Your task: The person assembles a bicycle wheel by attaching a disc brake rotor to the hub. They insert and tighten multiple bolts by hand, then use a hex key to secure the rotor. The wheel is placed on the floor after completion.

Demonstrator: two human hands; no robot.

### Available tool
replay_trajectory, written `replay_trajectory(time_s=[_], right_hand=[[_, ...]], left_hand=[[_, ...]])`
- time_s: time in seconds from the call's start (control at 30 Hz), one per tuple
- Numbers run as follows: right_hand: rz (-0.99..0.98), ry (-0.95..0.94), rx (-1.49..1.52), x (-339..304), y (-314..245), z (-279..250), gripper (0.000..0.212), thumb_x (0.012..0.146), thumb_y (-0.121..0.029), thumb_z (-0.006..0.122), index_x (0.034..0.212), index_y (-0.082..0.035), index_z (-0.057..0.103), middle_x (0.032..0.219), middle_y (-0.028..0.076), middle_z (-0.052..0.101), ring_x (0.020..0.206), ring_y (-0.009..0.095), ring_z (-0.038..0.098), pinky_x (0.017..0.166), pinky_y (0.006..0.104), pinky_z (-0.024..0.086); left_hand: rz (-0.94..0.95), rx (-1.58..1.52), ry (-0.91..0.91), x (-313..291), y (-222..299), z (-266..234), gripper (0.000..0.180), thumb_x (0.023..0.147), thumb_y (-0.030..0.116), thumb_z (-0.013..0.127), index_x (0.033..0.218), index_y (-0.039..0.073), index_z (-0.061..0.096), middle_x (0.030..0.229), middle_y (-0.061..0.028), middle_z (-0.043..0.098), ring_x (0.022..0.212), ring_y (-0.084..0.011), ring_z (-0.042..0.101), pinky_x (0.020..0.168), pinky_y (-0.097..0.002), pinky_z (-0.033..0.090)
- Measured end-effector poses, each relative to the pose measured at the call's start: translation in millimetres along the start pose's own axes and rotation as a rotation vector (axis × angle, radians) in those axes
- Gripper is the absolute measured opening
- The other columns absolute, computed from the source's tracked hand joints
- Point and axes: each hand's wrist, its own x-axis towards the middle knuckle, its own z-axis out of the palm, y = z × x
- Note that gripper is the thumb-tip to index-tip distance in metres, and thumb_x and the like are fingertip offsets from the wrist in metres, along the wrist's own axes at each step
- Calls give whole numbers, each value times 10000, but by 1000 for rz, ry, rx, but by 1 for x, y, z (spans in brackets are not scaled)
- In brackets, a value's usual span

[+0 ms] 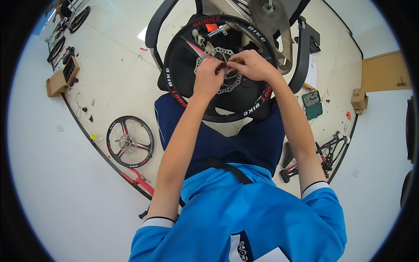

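Before me, on a black chair seat, lies a black bicycle wheel (168, 77) with red and white lettering on its rim. A silver perforated brake disc (231, 87) sits at its centre. My left hand (208, 78) is closed at the hub, fingertips pinched together. From the right, my right hand (253, 65) also pinches there, its fingertips almost meeting the left's. Between them is a small dark piece, too covered by fingers to name. A red-and-white spoke (194, 47) shows beyond my left hand. The hub's middle is mostly hidden by my fingers.
Chair armrests (153, 28) flank the wheel. A grey metal stand (267, 22) rises beyond it. Another wheel (127, 143) and a red frame (142, 181) are at left. At right are an open green case (313, 111), a black bike frame (327, 153) and a cardboard box (359, 99).
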Motion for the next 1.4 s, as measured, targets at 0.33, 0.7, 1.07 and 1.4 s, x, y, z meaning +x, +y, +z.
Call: replay_trajectory(time_s=[0.33, 0.7, 1.07, 1.4], right_hand=[[63, 475, -86, -22, -11, 80, 188, 967, -170, 628, 980, 3, 702, 788, 236, 676, 775, 434, 668, 672, 486, 527], [139, 450, -57, -21, -2, 87, 212, 984, -167, 596, 973, 22, 691, 771, 277, 661, 766, 475, 655, 681, 521, 524], [211, -146, 201, 11, 29, 23, 308, 985, -249, 640, 982, 41, 742, 742, 93, 694, 658, 152, 595, 641, 323, 484], [133, -296, 47, 28, 34, 3, 308, 992, -261, 640, 970, 21, 760, 767, 35, 704, 612, 98, 536, 594, 287, 473]], left_hand=[[45, 91, -113, 13, -15, -25, 175, 820, 34, 713, 977, 27, 791, 945, -131, 725, 936, -321, 678, 844, -399, 550], [125, 97, 2, 6, -25, -10, 159, 816, 1, 699, 955, 13, 776, 917, -119, 693, 919, -316, 662, 835, -396, 548], [100, 13, 50, 2, -33, -4, 155, 822, 2, 698, 958, 12, 771, 927, -113, 699, 909, -317, 670, 827, -389, 551], [91, -33, 56, 2, -31, -4, 163, 822, 1, 709, 973, 10, 772, 948, -111, 710, 923, -305, 678, 836, -378, 552]])
